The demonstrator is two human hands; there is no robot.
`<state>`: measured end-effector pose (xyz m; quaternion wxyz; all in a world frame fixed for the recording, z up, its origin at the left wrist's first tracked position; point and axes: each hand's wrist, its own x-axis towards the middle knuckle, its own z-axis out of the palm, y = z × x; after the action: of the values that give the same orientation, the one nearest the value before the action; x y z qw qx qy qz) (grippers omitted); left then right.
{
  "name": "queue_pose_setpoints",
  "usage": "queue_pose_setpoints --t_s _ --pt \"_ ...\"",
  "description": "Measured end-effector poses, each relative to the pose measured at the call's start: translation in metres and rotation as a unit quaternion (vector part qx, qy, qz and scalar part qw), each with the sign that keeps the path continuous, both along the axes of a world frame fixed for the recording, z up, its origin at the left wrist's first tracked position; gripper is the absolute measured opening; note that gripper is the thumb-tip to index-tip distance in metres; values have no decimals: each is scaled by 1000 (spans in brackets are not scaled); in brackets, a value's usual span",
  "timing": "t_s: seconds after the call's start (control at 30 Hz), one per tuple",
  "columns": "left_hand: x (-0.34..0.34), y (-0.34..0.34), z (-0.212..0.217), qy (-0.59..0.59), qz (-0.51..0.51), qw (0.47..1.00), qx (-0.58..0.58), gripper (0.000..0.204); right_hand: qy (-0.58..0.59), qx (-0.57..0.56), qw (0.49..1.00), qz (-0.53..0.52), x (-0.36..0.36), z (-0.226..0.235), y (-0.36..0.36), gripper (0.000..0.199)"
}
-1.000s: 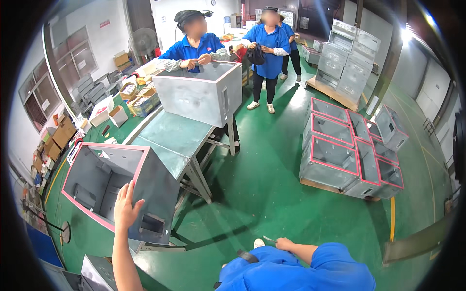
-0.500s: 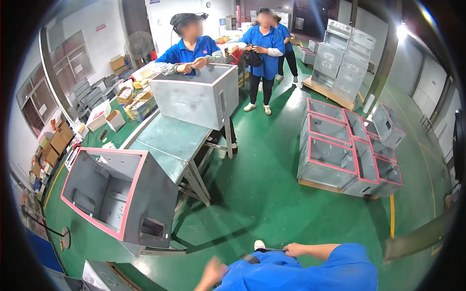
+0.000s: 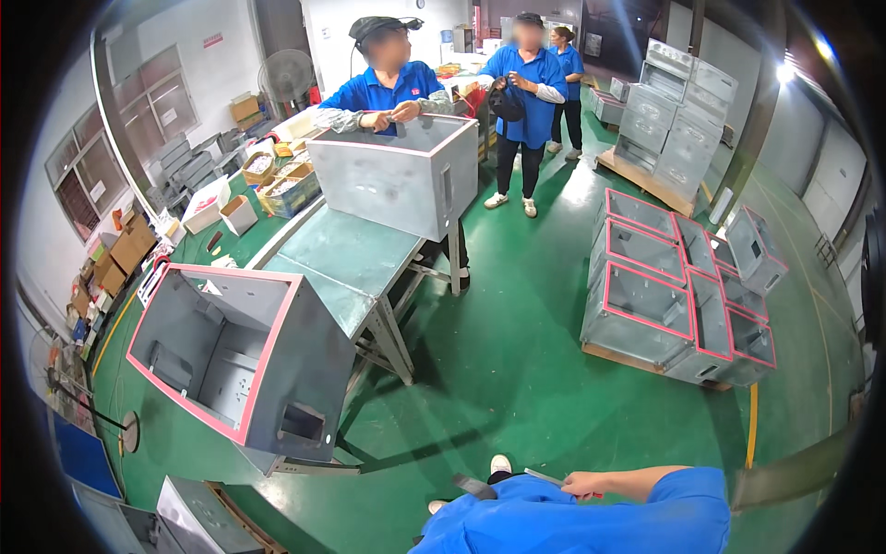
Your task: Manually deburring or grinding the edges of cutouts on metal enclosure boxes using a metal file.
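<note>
My right hand [image 3: 581, 485] is in front of my body at the lower edge, its fingers closed around a slim grey tool [image 3: 543, 477] whose flat end points left; a bit of red shows under the fingers. A dark grey flat piece [image 3: 473, 487] lies against my blue shirt to the left; what it is I cannot make out. My left hand is out of view. Nearest on the left, a grey metal cabinet [image 3: 318, 342] with pink-taped rim edges lies tilted, its open side facing left, at the near end of a green-topped workbench [image 3: 337, 254].
A second pink-rimmed metal cabinet [image 3: 388, 185] stands on the bench, a person [image 3: 392, 88] leaning on it. Another person [image 3: 523, 102] holds a black bag; a third is behind. Pink-rimmed cabinets [image 3: 646, 309] sit on a pallet at right. A grey post [image 3: 794, 475] stands lower right.
My left hand has dropped out of view. My right hand has shifted slightly right, and the slim tool now shows more clearly. The whole view has swung a little left.
</note>
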<state>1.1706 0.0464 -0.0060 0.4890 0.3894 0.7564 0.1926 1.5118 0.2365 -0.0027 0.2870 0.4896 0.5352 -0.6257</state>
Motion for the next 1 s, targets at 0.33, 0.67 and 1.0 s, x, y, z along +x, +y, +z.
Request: queue_pose_setpoints --t_s 0.33,0.67,1.0 --pt "-6 -10 -3 -28 24 999 -18 43 -19 19 975 -221 -7 1 -14 27" --pt "-9 -12 -1 -46 44 997 -34 44 -82 201 946 -242 -6 -71 -30 38" --pt "-10 -23 -1 -68 67 994 -49 46 -60 235 936 -254 -21 -51 -25 26"
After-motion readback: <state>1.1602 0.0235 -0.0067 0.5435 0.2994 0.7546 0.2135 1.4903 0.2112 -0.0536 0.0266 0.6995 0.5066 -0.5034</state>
